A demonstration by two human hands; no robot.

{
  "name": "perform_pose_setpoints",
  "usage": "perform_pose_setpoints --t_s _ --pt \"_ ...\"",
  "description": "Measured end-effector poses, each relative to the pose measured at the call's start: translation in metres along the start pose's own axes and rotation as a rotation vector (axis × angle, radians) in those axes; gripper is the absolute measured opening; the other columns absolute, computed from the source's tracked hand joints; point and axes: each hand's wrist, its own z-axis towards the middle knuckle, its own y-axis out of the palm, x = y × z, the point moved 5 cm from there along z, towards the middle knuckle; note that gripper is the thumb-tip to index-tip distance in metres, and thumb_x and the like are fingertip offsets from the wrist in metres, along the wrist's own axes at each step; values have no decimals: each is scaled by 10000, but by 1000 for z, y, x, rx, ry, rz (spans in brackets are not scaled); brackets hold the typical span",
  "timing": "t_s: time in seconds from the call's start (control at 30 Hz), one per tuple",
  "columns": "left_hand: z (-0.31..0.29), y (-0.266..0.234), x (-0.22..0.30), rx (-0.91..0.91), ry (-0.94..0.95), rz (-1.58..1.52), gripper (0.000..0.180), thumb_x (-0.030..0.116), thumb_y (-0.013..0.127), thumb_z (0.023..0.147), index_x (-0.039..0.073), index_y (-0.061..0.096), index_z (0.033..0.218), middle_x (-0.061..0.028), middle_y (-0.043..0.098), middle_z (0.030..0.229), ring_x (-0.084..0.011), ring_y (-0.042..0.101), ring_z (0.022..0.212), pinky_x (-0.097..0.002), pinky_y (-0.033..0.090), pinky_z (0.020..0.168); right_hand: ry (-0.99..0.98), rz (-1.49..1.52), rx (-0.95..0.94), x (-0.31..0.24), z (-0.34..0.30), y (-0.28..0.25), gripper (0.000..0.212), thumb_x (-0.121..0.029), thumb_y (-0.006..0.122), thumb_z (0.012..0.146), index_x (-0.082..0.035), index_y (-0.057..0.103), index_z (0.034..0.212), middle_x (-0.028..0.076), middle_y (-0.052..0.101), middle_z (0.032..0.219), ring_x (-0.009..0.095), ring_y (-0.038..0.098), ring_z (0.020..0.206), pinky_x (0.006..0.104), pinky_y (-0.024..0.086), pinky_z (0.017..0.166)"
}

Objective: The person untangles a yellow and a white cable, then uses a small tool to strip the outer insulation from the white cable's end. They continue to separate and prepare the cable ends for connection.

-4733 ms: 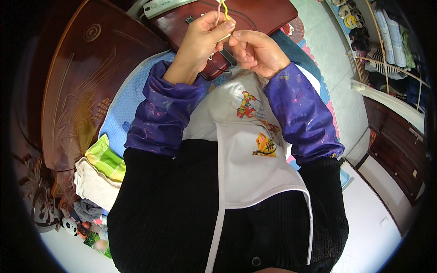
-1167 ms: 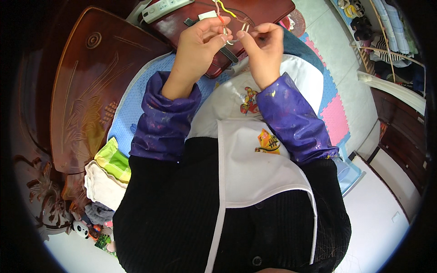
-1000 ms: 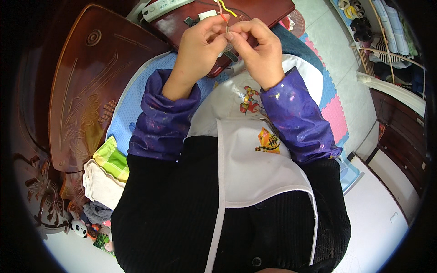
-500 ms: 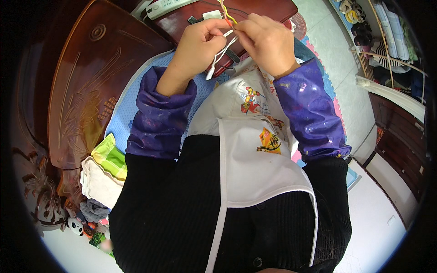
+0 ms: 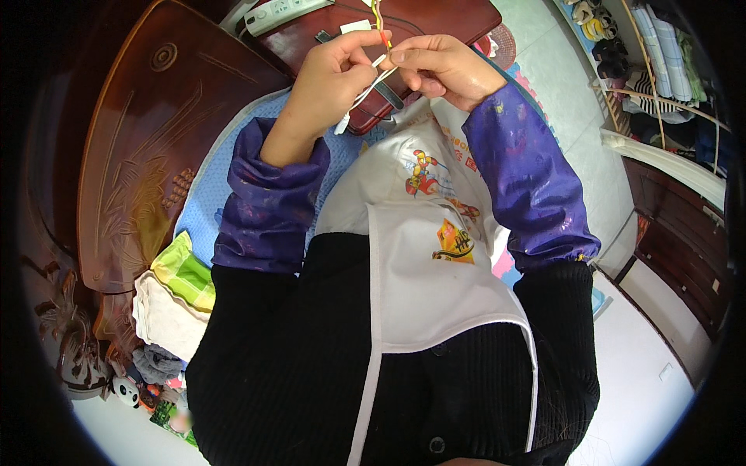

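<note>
My left hand (image 5: 330,85) is closed round a thin white cable (image 5: 364,97), whose looped strands and white plug end hang below the fingers. Its index finger points right, against a yellow, red and white cord (image 5: 380,25) that runs up out of the picture. My right hand (image 5: 449,68) pinches the lower end of that cord between thumb and forefinger, with the other fingers curled beneath. The fingertips of both hands nearly meet, and the exact join of cord and cable is hidden there. Behind my left hand lies a white charger block (image 5: 356,27).
A dark red table (image 5: 451,17) holds a white power strip (image 5: 284,14) and a black strap (image 5: 386,95). At left stands a carved wooden panel (image 5: 148,147) beside a blue quilted cover (image 5: 237,155). A pink basket (image 5: 503,46) is beyond my right hand; clothes shelves (image 5: 660,70) stand far right.
My right hand has rolled over, so its thumb now lies on top and its curled fingers show. Both hands and the white cable have moved slightly left in the picture.
</note>
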Motion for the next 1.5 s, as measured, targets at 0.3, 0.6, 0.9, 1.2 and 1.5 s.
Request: perform_pose_setpoints --t_s 0.3,0.6,0.9,1.2,1.5 --pt "-2 11 -8 -22 -210 -505 453 -20 514 750 -9 485 1202 9 461 611 -64 448 522 -202 354 449 -851 -1361 652 -25 -15 24 115 -96 621 722 -64 634 832 0 566 653 154 512 570 251 395 481" --pt "-5 11 -13 -22 -130 -442 457 -30 515 763 38 502 1214 12 452 638 -48 435 525 -182 333 441 -152 -6 216 -1 -5 -1 189 -168 538 839 -7 637 841 -6 507 579 57 388 463 209 293 426" --pt "-5 11 -8 -106 -113 -366 500 -32 492 771 44 454 1264 24 447 652 -38 423 513 -168 314 433 -180 -13 321 7 -1 -1 91 -124 587 775 -40 623 775 -23 459 537 63 385 434 214 295 403" --pt "-13 19 -15 -160 -346 -889 408 73 439 854 63 434 1262 16 457 639 -41 393 455 -179 321 393 -1338 -1555 721 -21 -41 29 155 -125 668 606 -115 574 728 -14 490 632 156 492 547 283 412 468" --pt "-5 23 -31 113 -213 -893 129 127 561 868 55 543 973 20 517 677 -39 448 531 -167 352 436 -464 159 674 56 -29 23 274 -213 583 868 -25 467 1030 -4 503 787 71 470 696 209 400 616"
